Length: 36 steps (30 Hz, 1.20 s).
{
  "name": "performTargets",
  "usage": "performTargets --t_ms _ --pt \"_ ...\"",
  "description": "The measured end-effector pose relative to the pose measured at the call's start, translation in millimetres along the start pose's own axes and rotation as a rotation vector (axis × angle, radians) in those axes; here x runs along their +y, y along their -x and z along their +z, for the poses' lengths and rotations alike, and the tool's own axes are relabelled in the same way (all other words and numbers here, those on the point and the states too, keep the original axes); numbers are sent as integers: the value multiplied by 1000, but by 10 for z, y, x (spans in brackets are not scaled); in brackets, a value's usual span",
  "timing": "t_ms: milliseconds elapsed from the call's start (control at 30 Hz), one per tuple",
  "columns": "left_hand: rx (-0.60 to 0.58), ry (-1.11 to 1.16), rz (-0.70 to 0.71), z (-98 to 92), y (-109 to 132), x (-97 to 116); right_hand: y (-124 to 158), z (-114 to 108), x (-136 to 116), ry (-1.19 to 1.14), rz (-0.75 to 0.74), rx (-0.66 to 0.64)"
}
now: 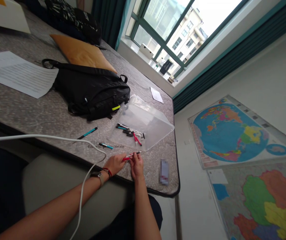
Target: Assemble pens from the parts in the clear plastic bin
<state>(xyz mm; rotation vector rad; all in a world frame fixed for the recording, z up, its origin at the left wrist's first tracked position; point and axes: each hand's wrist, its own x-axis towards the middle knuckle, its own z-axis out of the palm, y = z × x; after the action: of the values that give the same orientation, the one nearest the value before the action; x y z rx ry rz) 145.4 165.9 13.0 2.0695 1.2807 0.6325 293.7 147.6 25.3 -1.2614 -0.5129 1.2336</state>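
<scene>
The left hand (116, 163) is clenched around the red end of a red pen (126, 159). The fingertips of the right hand (137, 165) pinch the same pen toward its slender silver section, whose dark tip pokes out at about 2 o'clock. The pen is held just above the near edge of a grey quilted mattress (58, 110). Whether its parts are joined or separate between the fingers is too small to tell.

A watch (99, 176) and a red bracelet (106, 172) circle the left wrist, and a white cable (81, 196) crosses in front of that forearm, running off toward 9 o'clock.

From the hands, a clear plastic sleeve (155, 121) lies nearby at 12 to 1 o'clock. A cluster of black, white and teal pen pieces (129, 135) shows at its near side, along with red pieces (137, 138); I cannot tell if these are inside or on top. At 10 o'clock sit a short teal piece (106, 145) and, beyond it, a longer teal pen (88, 132). A blurred-out rectangular object (164, 172) lies between 3 and 4 o'clock.

Farther out, a black backpack (95, 90) rests at 11 o'clock, with a brown envelope (83, 53) behind it. A printed sheet (18, 73) is at 10 o'clock, a small white paper (156, 95) at 1 o'clock. On the wall, a world map (230, 133) hangs near 3 o'clock.
</scene>
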Motion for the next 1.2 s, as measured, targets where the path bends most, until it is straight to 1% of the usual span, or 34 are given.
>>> performTargets --t_ms 100,200,267,367,467,600,800,1033,1100,1200 --pt "28 9 -23 2 -11 7 -6 1 -7 -87 -22 73" --pt "37 7 -30 2 -22 16 60 37 -115 -71 -76 74" --pt "35 11 -38 0 -27 20 152 81 -248 4 -144 49" --pt "40 18 -36 -2 -26 20 324 163 -470 170 -239 -27" --pt "57 20 -27 0 -21 13 466 226 -607 304 -301 -76" --pt "58 20 -26 -4 -15 10 545 259 -596 352 -342 -67" --pt "50 45 -9 -26 -9 21 561 334 -504 425 -345 -116" --pt "70 77 -2 -27 -3 28 569 358 -660 414 -396 -38" --pt "72 87 -3 -31 -1 30 578 355 -653 426 -384 -45" --pt "66 83 7 -40 2 33 599 360 -571 446 -375 -54"
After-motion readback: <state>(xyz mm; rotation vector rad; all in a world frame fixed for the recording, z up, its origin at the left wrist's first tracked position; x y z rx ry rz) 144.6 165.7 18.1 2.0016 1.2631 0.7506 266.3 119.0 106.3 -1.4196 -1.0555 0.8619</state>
